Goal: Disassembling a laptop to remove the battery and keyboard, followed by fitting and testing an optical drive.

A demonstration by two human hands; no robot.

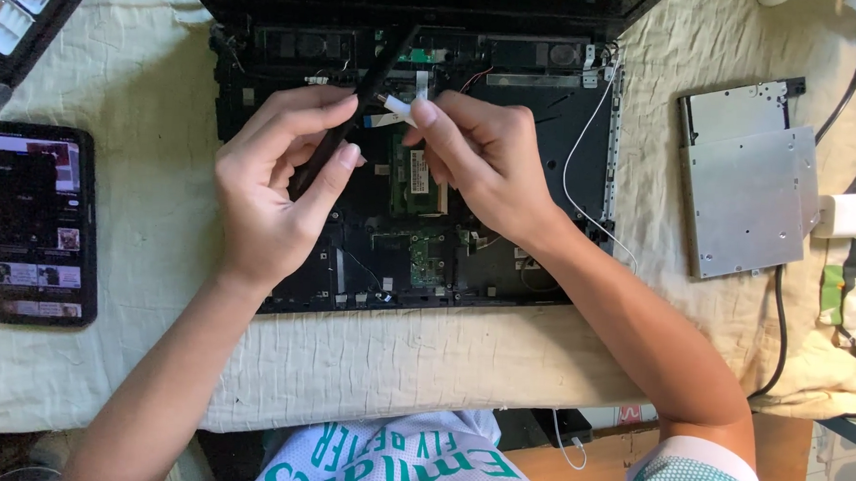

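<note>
Laptop is opened up, top cover/keyboard already off, mainboard and speakers exposed. Optical drive is already out, lying on the cream cloth well off to the right of the right hand. So teardown looks well along, judging by what's bare.

Current step, as I read it: freeing a flat ribbon cable.
- Left hand is closed around a black stylus-like pry tool, pen grip, tip angled up toward the cable end just beyond its fingertips.
- Right hand pinches the white end of the ribbon cable between thumb and forefinger, other fingers curled. Cable sits right between the two hands, above the green memory module (partly hidden under the right hand).

Still in place: memory module, mainboard, thin white antenna wire running along the chassis beside the right wrist. Can't tell whether the cable's connector is unlatched yet.

Off to the left of the left hand: a phone with its screen lit, and a bit case beyond it at the corner.
</note>
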